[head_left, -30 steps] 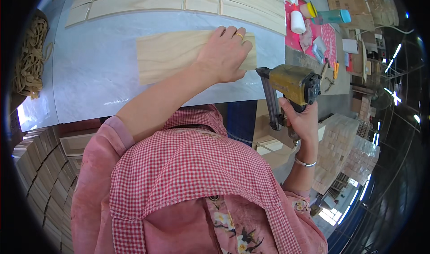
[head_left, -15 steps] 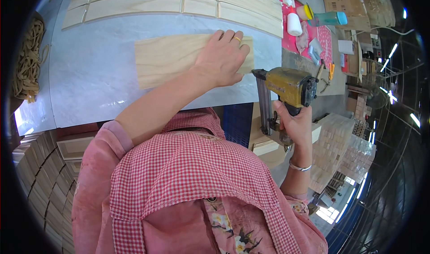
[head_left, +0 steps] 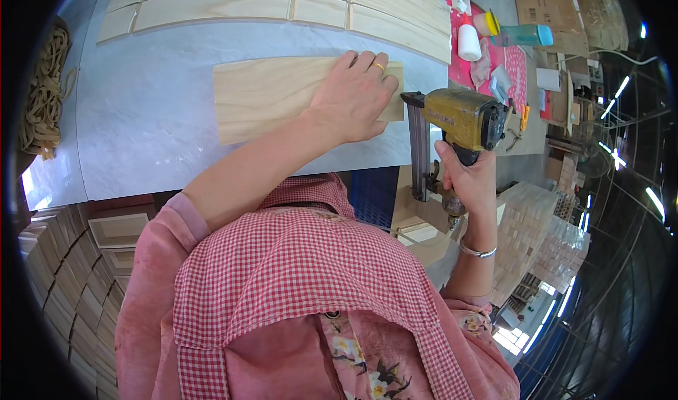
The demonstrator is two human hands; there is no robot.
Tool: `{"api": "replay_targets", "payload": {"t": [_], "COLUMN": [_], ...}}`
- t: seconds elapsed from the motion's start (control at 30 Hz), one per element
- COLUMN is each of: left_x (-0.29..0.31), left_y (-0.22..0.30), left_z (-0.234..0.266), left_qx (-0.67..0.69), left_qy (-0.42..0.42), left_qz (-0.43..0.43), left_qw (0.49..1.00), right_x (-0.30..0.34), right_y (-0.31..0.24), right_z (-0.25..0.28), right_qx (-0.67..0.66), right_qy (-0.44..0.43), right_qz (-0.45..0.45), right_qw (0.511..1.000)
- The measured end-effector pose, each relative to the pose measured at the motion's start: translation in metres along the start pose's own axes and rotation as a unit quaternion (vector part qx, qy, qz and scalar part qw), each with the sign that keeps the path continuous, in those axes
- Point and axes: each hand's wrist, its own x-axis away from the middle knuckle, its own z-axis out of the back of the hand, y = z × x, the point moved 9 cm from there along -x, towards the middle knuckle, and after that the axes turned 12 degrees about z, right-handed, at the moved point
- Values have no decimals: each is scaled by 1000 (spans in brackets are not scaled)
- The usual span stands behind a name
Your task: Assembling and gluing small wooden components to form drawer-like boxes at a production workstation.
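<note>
My left hand (head_left: 357, 93) spans a thin pale wooden board (head_left: 261, 96) lying on the grey marbled tabletop. Its fingers curl at the far edge and the thumb lies by the near edge, so the hand grips the board close to its right end. My right hand (head_left: 472, 177) is wrapped round the handle of a yellow and black nail gun (head_left: 459, 114) with a long dark magazine. The gun's nose is at the board's right end; whether it touches the wood I cannot tell.
Pale wooden panels (head_left: 233, 8) lie along the table's far side. At the right, a white bottle (head_left: 468, 43) and a teal bottle (head_left: 522, 35) sit by a pink cloth. A coil of tan straps (head_left: 46, 96) hangs at the left. Stacked wood (head_left: 537, 223) stands right of me.
The nail gun and my right hand have moved slightly away from me, its nose shifting from the near corner toward the middle of the board's right end. My left hand keeps its hold.
</note>
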Motion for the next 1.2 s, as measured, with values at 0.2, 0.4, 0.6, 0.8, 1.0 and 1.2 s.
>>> {"api": "replay_targets", "payload": {"t": [0.2,0.4,0.6,0.8,1.0,1.2], "left_x": [0,2,0,-1,-2,8], "left_y": [0,-1,-2,-3,-3,-11], "left_z": [1,7,6,7,5,11], "left_qx": [4,4,-1,-12,-8,-3], "left_qy": [11,13,-9,4,-4,-32], "left_qz": [-7,11,16,12,10,26], "left_qw": [1000,1000,1000,1000,1000,999], "right_x": [-6,-26,-51,-60,-60,-57], "right_y": [-1,-17,-25,-22,-23,-29], "right_z": [2,12,2,-1,-1,2], "right_qx": [-10,2,16,48,37,49], "right_qy": [-25,-9,-19,-50,-51,-40], "right_qz": [-24,-15,-1,-8,-20,-4], "right_qw": [999,1000,1000,998,998,998]}}
